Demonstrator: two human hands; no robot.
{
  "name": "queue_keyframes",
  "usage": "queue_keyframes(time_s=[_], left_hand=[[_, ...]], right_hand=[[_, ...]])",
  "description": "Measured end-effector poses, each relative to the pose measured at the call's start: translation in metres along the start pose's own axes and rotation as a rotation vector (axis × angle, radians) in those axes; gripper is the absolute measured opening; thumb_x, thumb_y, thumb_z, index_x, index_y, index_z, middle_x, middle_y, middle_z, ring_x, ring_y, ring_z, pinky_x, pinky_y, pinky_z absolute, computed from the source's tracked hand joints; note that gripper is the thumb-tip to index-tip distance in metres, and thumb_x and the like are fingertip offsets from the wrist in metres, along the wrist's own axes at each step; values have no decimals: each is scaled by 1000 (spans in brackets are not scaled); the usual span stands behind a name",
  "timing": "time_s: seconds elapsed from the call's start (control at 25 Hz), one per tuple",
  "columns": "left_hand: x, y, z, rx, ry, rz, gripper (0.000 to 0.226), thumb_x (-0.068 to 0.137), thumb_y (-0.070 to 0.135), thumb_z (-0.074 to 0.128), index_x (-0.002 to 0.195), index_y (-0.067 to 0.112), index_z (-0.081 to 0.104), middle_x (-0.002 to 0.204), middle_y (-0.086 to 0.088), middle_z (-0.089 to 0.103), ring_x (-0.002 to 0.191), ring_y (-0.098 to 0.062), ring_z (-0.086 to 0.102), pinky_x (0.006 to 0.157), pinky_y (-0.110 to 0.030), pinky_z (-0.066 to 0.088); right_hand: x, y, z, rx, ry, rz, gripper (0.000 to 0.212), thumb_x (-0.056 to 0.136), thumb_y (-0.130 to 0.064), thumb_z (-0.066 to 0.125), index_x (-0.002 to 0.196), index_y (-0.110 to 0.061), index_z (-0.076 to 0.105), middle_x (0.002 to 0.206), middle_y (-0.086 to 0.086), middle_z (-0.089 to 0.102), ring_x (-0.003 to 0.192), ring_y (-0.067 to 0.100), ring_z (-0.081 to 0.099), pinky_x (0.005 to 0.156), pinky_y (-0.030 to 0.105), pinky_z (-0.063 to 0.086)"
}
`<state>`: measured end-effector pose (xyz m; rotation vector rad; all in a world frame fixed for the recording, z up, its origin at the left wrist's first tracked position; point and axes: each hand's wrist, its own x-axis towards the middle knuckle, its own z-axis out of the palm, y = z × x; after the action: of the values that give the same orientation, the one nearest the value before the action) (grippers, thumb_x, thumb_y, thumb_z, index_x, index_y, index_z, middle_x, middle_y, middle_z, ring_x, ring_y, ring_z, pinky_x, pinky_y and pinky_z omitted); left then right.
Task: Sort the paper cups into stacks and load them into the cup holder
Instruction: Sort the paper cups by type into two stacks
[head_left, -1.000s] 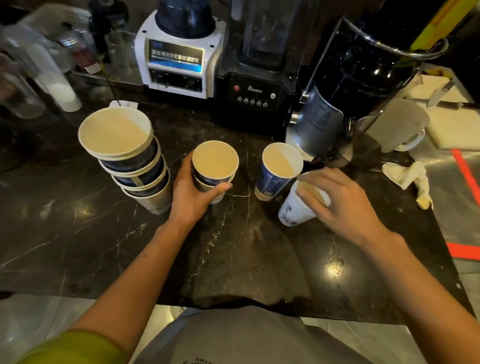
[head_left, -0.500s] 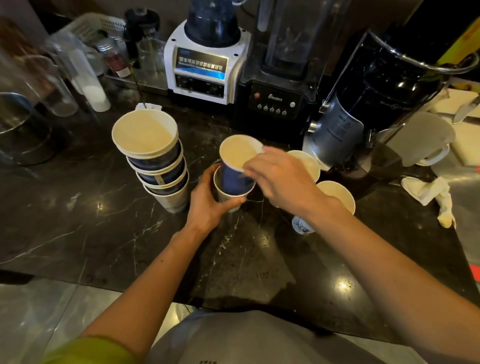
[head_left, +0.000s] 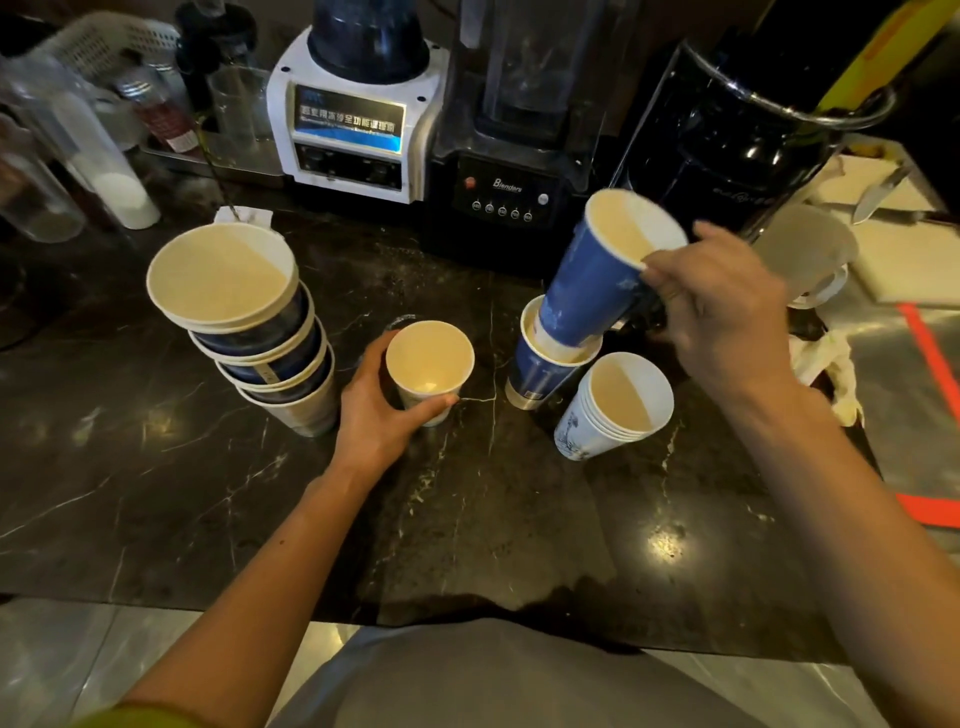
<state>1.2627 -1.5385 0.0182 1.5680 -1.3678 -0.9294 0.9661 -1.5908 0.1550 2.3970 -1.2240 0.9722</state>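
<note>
Dark marble counter (head_left: 156, 493): left hand (head_left: 382, 410) wraps a small white paper cup (head_left: 430, 366); right hand (head_left: 727, 317) pinches a tall blue paper cup (head_left: 592, 291), tilted into another blue cup (head_left: 540, 371).

Two hands, four groups of paper cups on the desk: one wide-cup stack (head_left: 249, 332), one single white cup (head_left: 430, 364), two blue cups (head_left: 582, 312), one white nested stack (head_left: 613, 410), two blenders (head_left: 358, 119).

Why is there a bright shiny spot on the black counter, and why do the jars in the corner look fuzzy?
Head view: the bright spot is a lamp's glare reflecting off the polished counter; the jars at far left sit at the wide lens's edge, smeared and stretched, while the cups near the middle look sharp.
</note>
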Motion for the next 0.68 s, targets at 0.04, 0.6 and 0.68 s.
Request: queue_keyframes(time_s=[0.04,0.6,0.68], left_hand=[[0,0,0,1,-4,-1,88,69,32,85,141,29,35,130,21,41,123,3,38,91,-1,28],[-7,44,-11,-62,-23,134,92,63,49,82,142,26,40,133,21,48,128,1,45,107,-25,40],[-8,60,-9,-97,-78,199,91,64,48,84,141,25,41,133,18,51,127,-1,48,106,-30,44]], right_hand=[[-7,0,9,-5,-63,-16,16,94,-8,57,96,2,70,90,18,72,86,31,64,106,42,41],[-9,-62,27,356,-594,67,52,94,-36,62,142,-27,47,147,-4,44,135,16,41,103,32,41],[-10,-66,30,390,-613,75,39,94,-32,62,133,-28,56,151,-3,37,137,18,38,102,36,44]])
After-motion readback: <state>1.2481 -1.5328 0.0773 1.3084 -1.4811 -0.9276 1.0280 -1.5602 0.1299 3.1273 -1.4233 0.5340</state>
